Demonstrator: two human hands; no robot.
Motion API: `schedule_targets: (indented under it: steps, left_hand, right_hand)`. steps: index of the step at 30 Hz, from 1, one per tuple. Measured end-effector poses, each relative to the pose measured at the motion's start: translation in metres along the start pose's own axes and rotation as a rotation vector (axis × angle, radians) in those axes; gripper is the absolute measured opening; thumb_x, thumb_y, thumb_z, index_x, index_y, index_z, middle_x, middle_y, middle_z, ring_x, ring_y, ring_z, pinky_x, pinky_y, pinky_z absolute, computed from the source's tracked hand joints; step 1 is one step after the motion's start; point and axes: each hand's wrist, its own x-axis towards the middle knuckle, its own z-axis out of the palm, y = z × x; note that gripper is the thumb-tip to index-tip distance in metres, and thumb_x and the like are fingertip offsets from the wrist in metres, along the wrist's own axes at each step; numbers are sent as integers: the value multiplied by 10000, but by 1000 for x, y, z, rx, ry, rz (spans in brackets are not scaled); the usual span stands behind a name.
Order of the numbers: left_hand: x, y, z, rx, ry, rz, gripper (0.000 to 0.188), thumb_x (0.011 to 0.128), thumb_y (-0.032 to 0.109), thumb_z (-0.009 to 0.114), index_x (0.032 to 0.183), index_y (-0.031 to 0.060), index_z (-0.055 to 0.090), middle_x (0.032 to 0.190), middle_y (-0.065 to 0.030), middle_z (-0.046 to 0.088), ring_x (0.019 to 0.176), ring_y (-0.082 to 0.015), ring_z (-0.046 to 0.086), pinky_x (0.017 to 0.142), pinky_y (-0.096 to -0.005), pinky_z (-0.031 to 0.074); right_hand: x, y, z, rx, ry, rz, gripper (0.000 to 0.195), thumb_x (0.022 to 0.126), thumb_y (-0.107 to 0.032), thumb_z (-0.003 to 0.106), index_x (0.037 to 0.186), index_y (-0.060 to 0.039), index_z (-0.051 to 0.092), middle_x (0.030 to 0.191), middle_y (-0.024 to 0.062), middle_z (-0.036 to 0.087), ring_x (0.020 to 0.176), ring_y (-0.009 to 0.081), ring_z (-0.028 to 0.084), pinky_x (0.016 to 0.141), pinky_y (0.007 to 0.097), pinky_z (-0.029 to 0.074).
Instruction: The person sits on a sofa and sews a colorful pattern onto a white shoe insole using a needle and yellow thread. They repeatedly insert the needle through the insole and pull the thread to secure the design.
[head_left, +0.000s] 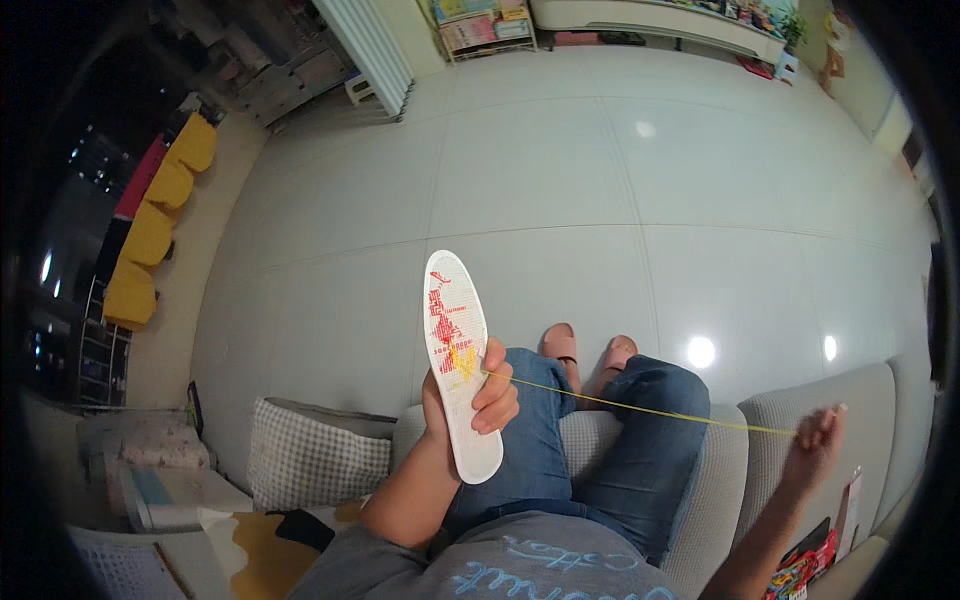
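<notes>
My left hand (495, 394) grips a white embroidery insole (469, 435) by its middle and holds it raised over my lap. Red and yellow stitches cover part of its upper half, along with printed pattern marks. From the insole's right edge a yellow thread (637, 409) runs taut to the far right. There my right hand (819, 442) pinches the thread's end, slightly blurred. Whether a needle is between those fingers cannot be made out.
I sit on a light sofa (727, 465) with a checked cushion (322, 442) to my left. A red patterned packet (806, 566) lies at lower right. Pink slippers (559, 341) are on my feet on the tiled floor (525, 172). Yellow cloths (146, 232) hang at left.
</notes>
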Motion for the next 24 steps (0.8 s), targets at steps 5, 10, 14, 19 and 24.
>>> schedule_targets:
  steps: [5,10,14,19,24]
  left_hand:
    - [-3,11,-4,-111,-30,13,368,886,438,508,862,92,387,576,-42,415,422,-145,436,405,-262,350]
    - [-5,19,-7,-85,-13,138,362,880,430,536,836,106,383,570,-32,414,425,-143,446,424,-256,361]
    - [8,4,-1,-252,-94,23,418,856,488,557,828,111,377,548,-31,398,408,-147,436,409,-249,358]
    - [14,-20,27,-318,-158,-216,460,848,535,540,799,114,361,529,-44,388,387,-148,415,376,-257,344]
    - [19,-45,40,-365,-221,-357,517,844,610,467,756,115,349,503,-52,383,351,-148,391,327,-251,324]
  right_hand:
    - [7,-66,-94,-367,552,-340,190,966,-185,456,803,-93,419,645,-39,376,539,53,341,464,196,321]
    - [2,-107,-174,-702,802,-495,166,960,-166,445,807,-103,427,634,-34,423,521,47,357,433,193,311]
    - [5,-107,-207,-700,733,-403,153,955,-164,433,816,-104,456,633,-36,422,527,37,370,426,180,311]
    - [-11,-22,24,-532,247,-114,191,934,-175,510,1093,-69,525,637,-61,378,521,19,307,447,177,252]
    - [-60,15,198,-634,-457,-209,24,833,-53,554,855,-48,562,894,65,485,807,137,473,666,243,417]
